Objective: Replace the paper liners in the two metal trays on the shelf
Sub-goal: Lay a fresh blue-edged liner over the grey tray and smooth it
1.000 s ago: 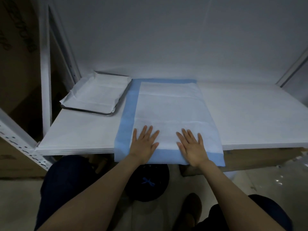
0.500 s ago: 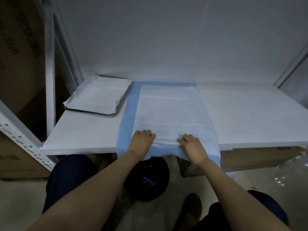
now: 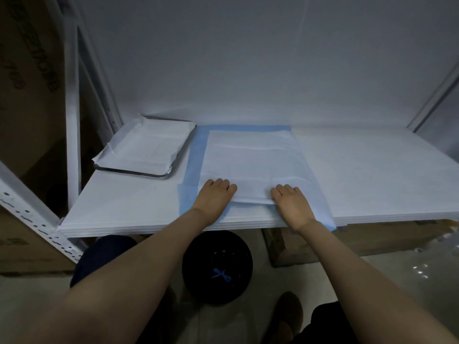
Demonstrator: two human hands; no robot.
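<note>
A large white paper liner with a blue border (image 3: 250, 157) lies flat in the middle of the white shelf (image 3: 372, 175). Its near edge is folded back onto itself. My left hand (image 3: 214, 198) and my right hand (image 3: 291, 203) both grip that folded near edge, fingers curled over it. At the back left stands a metal tray (image 3: 159, 175) with a white paper liner (image 3: 146, 150) in it, its corners sticking up over the rim. I see only this one tray.
A white shelf upright (image 3: 72, 135) rises on the left, with cardboard boxes (image 3: 27, 70) behind it. Below the shelf edge sits a black round bin (image 3: 217, 266) on the floor. Another cardboard box (image 3: 372, 239) stands under the shelf on the right.
My hands went from lying flat on the liner's near end to gripping it. They have folded the near edge away from me onto the sheet.
</note>
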